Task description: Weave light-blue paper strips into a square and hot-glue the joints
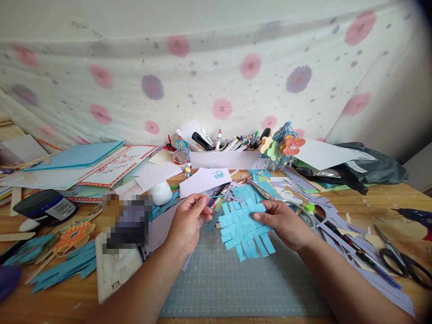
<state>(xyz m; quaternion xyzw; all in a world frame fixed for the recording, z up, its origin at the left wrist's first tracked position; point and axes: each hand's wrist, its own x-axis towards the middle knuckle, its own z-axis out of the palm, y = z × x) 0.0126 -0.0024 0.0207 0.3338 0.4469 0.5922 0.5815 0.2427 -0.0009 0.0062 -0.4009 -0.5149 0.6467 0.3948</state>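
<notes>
A mat of woven light-blue paper strips [241, 227] hangs tilted over the grey cutting mat [216, 283], loose strip ends sticking out along its edges. My right hand [285, 222] pinches its upper right side, thumb on the front face. To the left, my left hand [191, 220] is closed in a pinch, with a thin blue paper strip [219, 196] running from its fingertips toward the woven piece. Behind the woven piece lie silver scissors [261, 191] on blue paper, partly hidden by it and by my right hand.
Black-handled scissors [401, 258] and a glue gun [416, 218] lie at right among purple paper scraps [378, 274]. A dark jar [45, 207], blue strips [67, 267] and a white case [116, 265] are at left. Behind stands a pen box [229, 159].
</notes>
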